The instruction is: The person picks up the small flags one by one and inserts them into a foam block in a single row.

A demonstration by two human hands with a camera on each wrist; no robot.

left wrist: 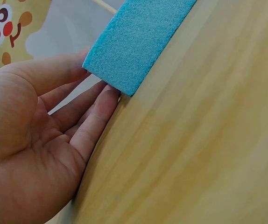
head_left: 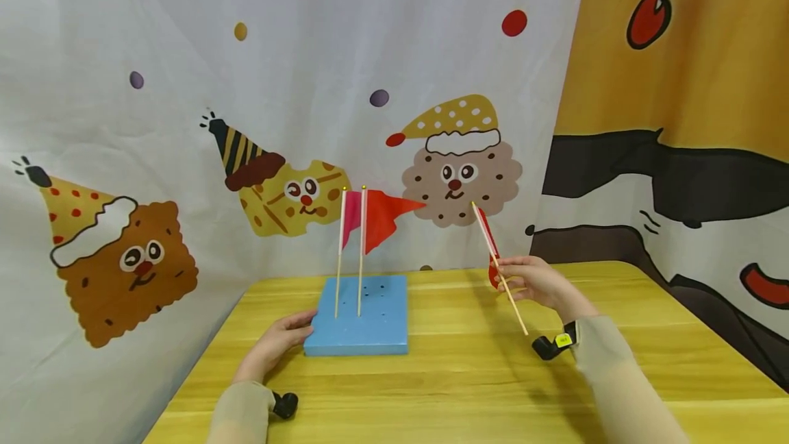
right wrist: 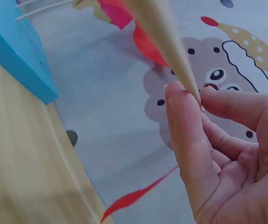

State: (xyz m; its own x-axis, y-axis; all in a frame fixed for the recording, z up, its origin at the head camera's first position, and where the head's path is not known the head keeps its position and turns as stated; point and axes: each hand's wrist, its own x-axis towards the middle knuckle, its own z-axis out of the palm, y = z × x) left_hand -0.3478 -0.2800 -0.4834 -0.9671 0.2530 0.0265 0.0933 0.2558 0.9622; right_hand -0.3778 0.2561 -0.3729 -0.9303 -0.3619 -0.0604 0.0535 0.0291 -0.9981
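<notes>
My right hand (head_left: 539,285) pinches a small red flag (head_left: 487,228) by its thin wooden stick (right wrist: 173,51), between thumb and fingertips. The stick leans over the table, yellow tip up and bare end down. Red cloth hangs close to the stick, partly behind the fingers. To the left, a blue foam block (head_left: 357,344) lies on the table with several small holes in its top. Two flags stand upright in it, one pink (head_left: 352,214) and one red (head_left: 382,214). My left hand (head_left: 280,341) rests against the block's left side, fingertips at its edge (left wrist: 120,77).
The wooden table (head_left: 450,389) has its far edge just behind the block. A white curtain (head_left: 320,33) printed with cartoon biscuits and cheese hangs behind it. Black wrist cameras (head_left: 285,405) sit on both wrists.
</notes>
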